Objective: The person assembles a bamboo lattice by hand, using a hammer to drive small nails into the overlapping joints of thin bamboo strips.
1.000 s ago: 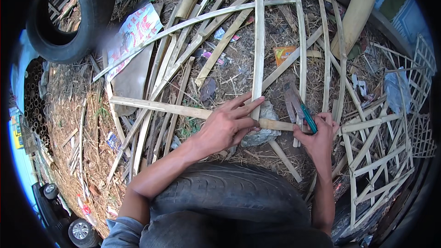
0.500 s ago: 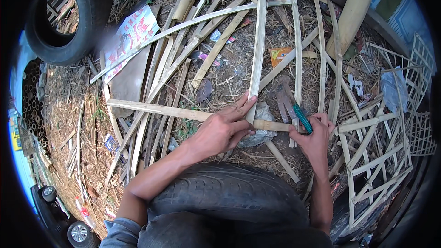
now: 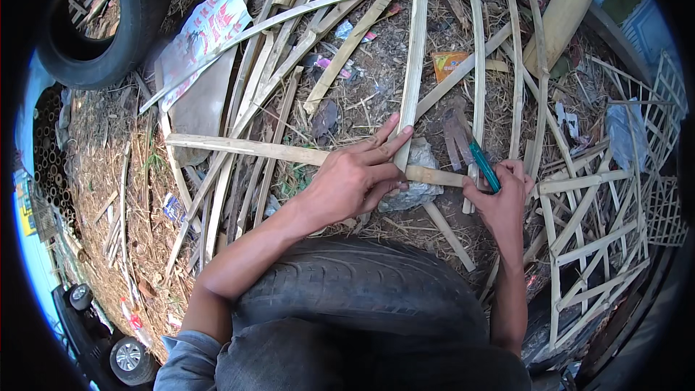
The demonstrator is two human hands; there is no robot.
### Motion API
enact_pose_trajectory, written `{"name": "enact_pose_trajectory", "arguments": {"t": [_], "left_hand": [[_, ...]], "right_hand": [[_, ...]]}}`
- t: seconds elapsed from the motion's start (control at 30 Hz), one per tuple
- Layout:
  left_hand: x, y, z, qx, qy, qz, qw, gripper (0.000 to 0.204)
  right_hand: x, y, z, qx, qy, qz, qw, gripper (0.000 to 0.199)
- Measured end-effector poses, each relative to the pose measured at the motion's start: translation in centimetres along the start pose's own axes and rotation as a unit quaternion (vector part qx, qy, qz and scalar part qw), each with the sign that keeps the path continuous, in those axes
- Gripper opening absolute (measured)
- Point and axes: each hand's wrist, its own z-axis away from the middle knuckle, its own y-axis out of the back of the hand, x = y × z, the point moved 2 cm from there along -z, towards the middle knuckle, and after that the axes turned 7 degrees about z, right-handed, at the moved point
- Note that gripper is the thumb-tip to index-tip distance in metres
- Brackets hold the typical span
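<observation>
My left hand (image 3: 351,177) grips a pale bamboo slat (image 3: 253,147) that lies crosswise, with two fingers stretched over the lower end of a long upright slat (image 3: 415,51) where the two cross. Its thumb side rests just below the crossing. Below that crossing lies a grey stone (image 3: 416,195), partly covered by the slat. My right hand (image 3: 503,192) closes round a slim teal-green tool (image 3: 483,166), its kind unclear, beside the crosswise slat's right end. A rusty claw-shaped metal tool (image 3: 456,134) lies on the ground just beyond the right hand.
A tyre (image 3: 355,279) lies right in front of my body; another tyre (image 3: 108,51) is at the far left. Loose slats (image 3: 275,87) lie in a heap to the left. A slat lattice (image 3: 594,253) stands at the right, near a thick bamboo pole (image 3: 565,14).
The whole scene sits slightly higher in the picture. My left index and middle fingers are spread further apart over the upright slat. The right hand keeps the green tool in the same place.
</observation>
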Motion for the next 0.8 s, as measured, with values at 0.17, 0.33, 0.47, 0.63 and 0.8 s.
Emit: {"name": "enact_pose_trajectory", "arguments": {"t": [0.17, 0.33, 0.47, 0.63, 0.8], "left_hand": [[0.2, 0.2, 0.0, 0.005, 0.003, 0.003, 1.0, 0.018], [0.5, 0.0, 0.0, 0.02, 0.002, 0.005, 1.0, 0.018], [0.5, -0.2, 0.4, 0.017, -0.006, -0.03, 0.999, 0.014], [0.5, -0.5, 0.4, 0.049, -0.035, -0.059, 0.996, 0.016], [0.2, -0.6, 0.5, 0.055, -0.013, -0.049, 0.997, 0.018]], "right_hand": [[-0.1, 0.0, 0.1, -0.014, -0.007, 0.003, 1.0, 0.044], [0.0, 0.0, 0.1, -0.003, -0.013, -0.001, 1.0, 0.044], [0.0, -0.1, 0.0, -0.007, -0.016, -0.01, 1.0, 0.044], [-0.1, 0.0, 0.1, -0.008, -0.016, -0.003, 1.0, 0.045], [-0.8, 1.5, 0.2, 0.025, 0.018, -0.002, 1.0, 0.032]]}}
